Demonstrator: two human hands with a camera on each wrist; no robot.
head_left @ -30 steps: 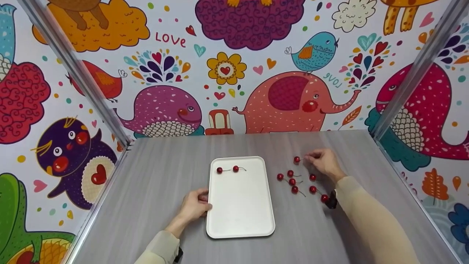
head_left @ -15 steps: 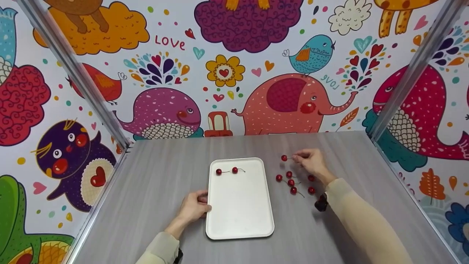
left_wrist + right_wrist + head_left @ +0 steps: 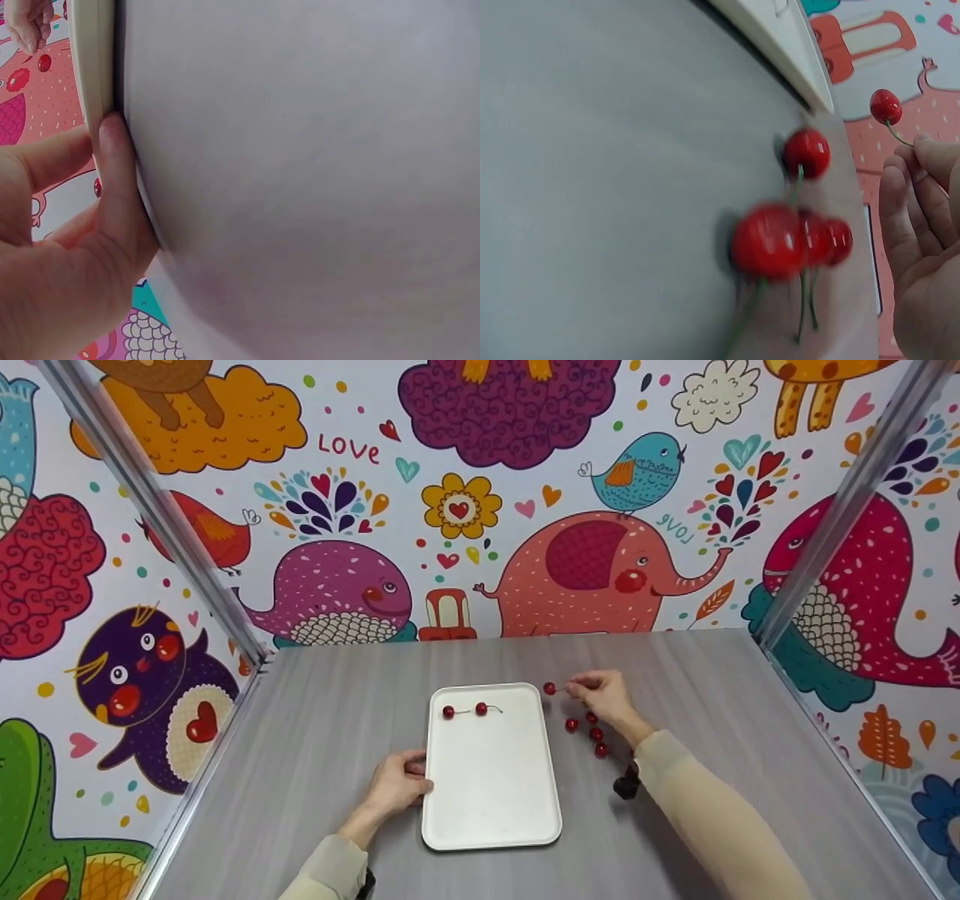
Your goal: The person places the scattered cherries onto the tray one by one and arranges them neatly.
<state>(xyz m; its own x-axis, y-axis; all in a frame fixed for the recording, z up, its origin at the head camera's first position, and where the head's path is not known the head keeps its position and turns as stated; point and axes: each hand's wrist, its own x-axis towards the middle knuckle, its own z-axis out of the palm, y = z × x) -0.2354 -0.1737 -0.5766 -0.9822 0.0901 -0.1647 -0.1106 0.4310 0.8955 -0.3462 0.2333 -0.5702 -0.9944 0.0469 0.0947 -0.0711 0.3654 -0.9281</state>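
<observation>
My right hand point(image 3: 604, 697) pinches a red cherry point(image 3: 550, 688) by its stem, just off the tray's far right corner. In the right wrist view this cherry point(image 3: 886, 107) hangs clear of the table at the fingertips. A white rectangular tray point(image 3: 491, 780) lies on the table, with two stemmed cherries on it near the far edge: one at left point(image 3: 448, 712) and one beside it point(image 3: 481, 709). At the tray's left side my left hand point(image 3: 397, 781) grips the rim, thumb and fingers on either side of it in the left wrist view.
Several loose cherries point(image 3: 596, 733) lie on the grey table point(image 3: 337, 690) right of the tray, below my right hand. My right forearm covers the table farther right. A cartoon-patterned wall point(image 3: 345, 585) and metal posts point(image 3: 825, 532) border the table.
My right hand has carried the cherry leftward, from the right of the loose cherries to beside the tray's corner. The left hand and the tray stay put.
</observation>
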